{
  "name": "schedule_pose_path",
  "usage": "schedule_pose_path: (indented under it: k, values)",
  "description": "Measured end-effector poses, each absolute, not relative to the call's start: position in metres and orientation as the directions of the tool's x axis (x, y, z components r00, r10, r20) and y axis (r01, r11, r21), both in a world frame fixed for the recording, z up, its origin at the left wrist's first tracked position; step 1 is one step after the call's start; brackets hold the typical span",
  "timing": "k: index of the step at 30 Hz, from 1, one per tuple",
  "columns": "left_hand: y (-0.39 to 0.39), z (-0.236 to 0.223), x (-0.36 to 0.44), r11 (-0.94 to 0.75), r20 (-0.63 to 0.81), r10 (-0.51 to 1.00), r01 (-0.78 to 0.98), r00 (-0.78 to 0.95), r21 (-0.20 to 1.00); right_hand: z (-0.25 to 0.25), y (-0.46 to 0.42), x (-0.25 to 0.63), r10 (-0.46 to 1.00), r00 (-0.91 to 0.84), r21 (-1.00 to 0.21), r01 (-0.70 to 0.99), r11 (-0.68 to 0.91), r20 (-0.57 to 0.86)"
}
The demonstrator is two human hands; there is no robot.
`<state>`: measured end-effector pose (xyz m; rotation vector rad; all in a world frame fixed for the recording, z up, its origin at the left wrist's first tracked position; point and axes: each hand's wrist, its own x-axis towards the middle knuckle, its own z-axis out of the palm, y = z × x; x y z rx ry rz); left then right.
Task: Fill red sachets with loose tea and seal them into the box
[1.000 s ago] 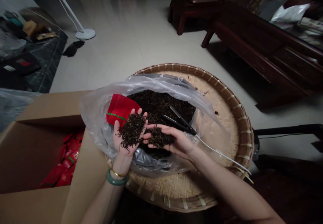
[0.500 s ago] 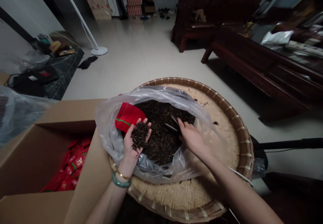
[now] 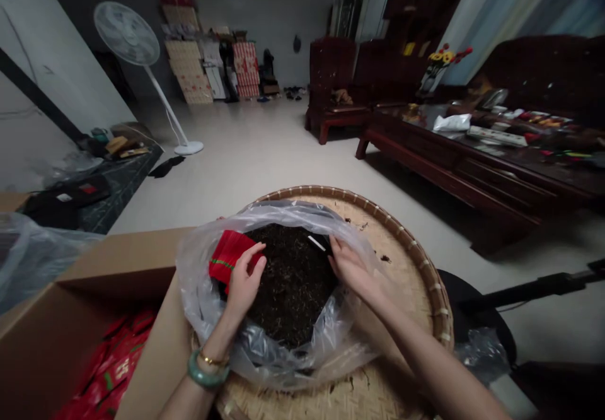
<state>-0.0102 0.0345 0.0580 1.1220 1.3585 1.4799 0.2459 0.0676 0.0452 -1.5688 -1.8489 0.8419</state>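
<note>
Dark, dry loose tea leaves (image 3: 288, 287) fill a clear plastic bag (image 3: 189, 281) on a round woven bamboo tray (image 3: 406, 281). At the left of the leaves lies a fanned stack of red packets (image 3: 231, 250) with a green stripe. My left hand (image 3: 246, 275) hovers at the stack's right edge, fingers apart, with nothing seen in it. My right hand (image 3: 350, 265) is at the bag's right side, its fingers around the dark end of a slim metal tool (image 3: 316, 243). One pale strip of that tool shows over the leaves; the rest is hidden.
An open cardboard box (image 3: 155, 332) with red packets (image 3: 113, 363) adjoins the tray on the left. A dark wooden table (image 3: 449, 161) stands to the right, a white fan (image 3: 189, 149) farther back. A black pole (image 3: 534, 291) reaches in at right.
The heap of tea leaves has left my left palm, and that hand has turned over. My right hand has shifted toward the bag's far right side with the tool. The view has tilted up.
</note>
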Motion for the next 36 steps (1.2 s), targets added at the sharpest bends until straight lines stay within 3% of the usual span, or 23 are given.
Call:
schedule_pose_path:
  k: [3, 6, 9, 12, 15, 21, 27, 36]
  values:
    - [0.033, 0.048, -0.028, -0.175, 0.321, 0.916, 0.479, -0.24, 0.86, 0.042, 0.059, 0.235, 0.947, -0.248, -0.472, 0.823, 0.317, 0.204]
    - [0.028, 0.038, -0.033, -0.082, 0.392, 0.906, 0.84, -0.162, 0.536, 0.038, 0.05, 0.219, 0.866, -0.412, -0.384, 0.778, 0.497, 0.284]
    - [0.025, 0.033, -0.025, -0.013, 0.389, 0.915, 0.952, -0.112, 0.305, 0.035, 0.044, 0.207, 0.875, -0.399, -0.317, 0.821, 0.474, 0.274]
    - [0.021, 0.029, -0.017, 0.016, 0.435, 0.895, 0.98, -0.102, 0.197, 0.031, 0.044, 0.207, 0.937, -0.272, -0.292, 0.898, 0.329, 0.219]
    - [0.019, 0.017, -0.016, 0.038, 0.494, 0.865, 0.992, -0.091, 0.117, 0.027, 0.046, 0.213, 0.947, -0.244, -0.309, 0.902, 0.301, 0.209]
    - [0.02, -0.005, -0.022, 0.08, 0.518, 0.852, 0.997, -0.078, 0.018, -0.001, 0.047, 0.2, 0.877, -0.408, -0.372, 0.795, 0.479, 0.256]
    - [0.015, -0.002, -0.019, 0.166, 0.521, 0.846, 0.985, -0.114, -0.054, -0.035, 0.044, 0.185, 0.838, -0.527, -0.38, 0.753, 0.537, 0.139]
    - [0.016, 0.006, -0.021, 0.102, 0.555, 0.82, 0.99, -0.139, 0.097, -0.013, 0.032, 0.188, 0.809, -0.538, -0.377, 0.717, 0.586, 0.237]
